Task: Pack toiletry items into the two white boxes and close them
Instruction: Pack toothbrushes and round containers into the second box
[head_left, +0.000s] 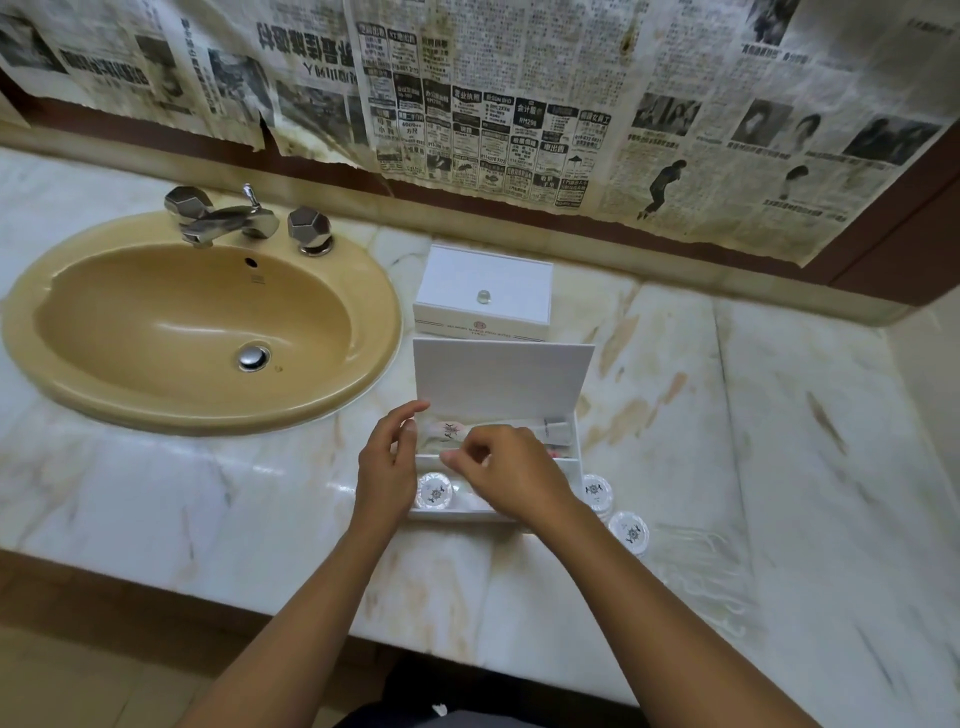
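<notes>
A white box (576, 470) stands open on the marble counter, its lid (501, 376) raised at the back. In its rear compartment lies a clear wrapped packet (447, 431) beside a small tube (558, 430). A round capped item (435, 491) sits in the front compartment. My left hand (387, 467) is at the box's left edge, fingers curled by the packet. My right hand (506, 475) hovers over the box with fingertips pinched together near the packet; whether they hold it is unclear. A second white box (485, 293), closed, with a clear knob, stands behind.
Two round capped items (597, 491) (629, 530) stand on the counter (779, 415) just right of the open box. A tan sink (197, 322) with chrome taps (228, 218) lies to the left. Newspaper (519, 104) covers the wall behind.
</notes>
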